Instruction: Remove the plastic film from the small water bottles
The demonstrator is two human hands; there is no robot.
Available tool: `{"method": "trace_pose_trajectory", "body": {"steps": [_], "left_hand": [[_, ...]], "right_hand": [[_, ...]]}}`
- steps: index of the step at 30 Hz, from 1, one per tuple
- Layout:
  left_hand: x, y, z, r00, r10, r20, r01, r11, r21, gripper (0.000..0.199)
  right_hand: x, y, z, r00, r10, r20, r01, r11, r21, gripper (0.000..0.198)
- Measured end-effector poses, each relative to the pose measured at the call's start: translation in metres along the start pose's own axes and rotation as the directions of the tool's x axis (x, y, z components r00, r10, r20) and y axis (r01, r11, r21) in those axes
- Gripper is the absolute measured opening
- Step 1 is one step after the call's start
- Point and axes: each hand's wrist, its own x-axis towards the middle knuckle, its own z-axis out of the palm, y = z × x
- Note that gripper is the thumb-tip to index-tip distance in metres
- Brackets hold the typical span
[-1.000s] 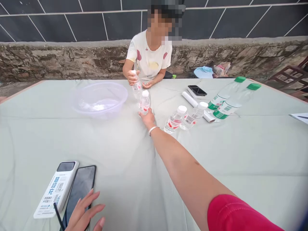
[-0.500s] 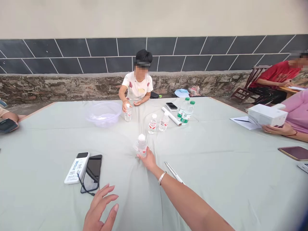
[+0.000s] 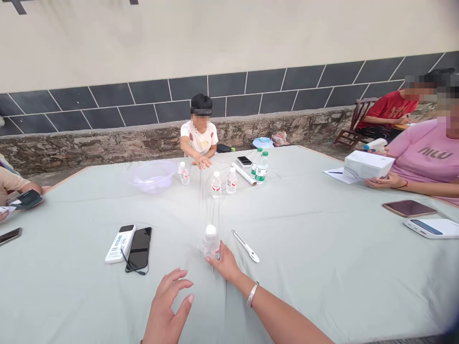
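My right hand (image 3: pixel 226 263) is wrapped round the lower part of a small clear water bottle (image 3: pixel 210 244) with a white cap, upright at the middle of the table. To the left and nearer, my left hand (image 3: pixel 171 303) is raised with fingers apart and holds nothing. A white pen-like utility knife (image 3: pixel 245 246) lies just right of my right hand. Farther back stand two similar small bottles, one (image 3: pixel 216 185) beside the other (image 3: pixel 231 180). A third small bottle (image 3: pixel 184 174) stands before the person opposite.
A white power bank (image 3: pixel 121 244) and a black phone (image 3: pixel 139 249) lie left, joined by a cable. A translucent basin (image 3: pixel 152 177), paper roll (image 3: pixel 244 174) and two green-capped bottles (image 3: pixel 262 168) are farther back. At right, a person holds a white box (image 3: pixel 367 167).
My view has tilted up and turned right. My right hand has drawn the bottle nearer over the cloth. The person opposite has let go of their bottle and brought their hands together.
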Motion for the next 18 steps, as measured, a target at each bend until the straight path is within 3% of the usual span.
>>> {"method": "trace_pose_trajectory", "body": {"steps": [6,12,18], "left_hand": [[-0.005,0.011,-0.004,0.996,-0.054,0.074,0.056,0.998,-0.028,0.021],[-0.007,0.0,0.001,0.991,-0.094,0.092,0.098,0.994,-0.041,0.022],[0.002,-0.016,0.01,0.981,-0.135,0.141,0.146,0.987,-0.071,0.023]], "right_hand": [[0.004,0.0,0.001,0.999,-0.025,0.032,0.024,0.999,0.03,0.04],[0.002,-0.006,-0.005,0.996,0.01,0.094,-0.012,1.0,0.02,0.046],[0.003,-0.02,-0.011,0.965,0.23,0.127,-0.221,0.972,-0.082,0.057]]}}
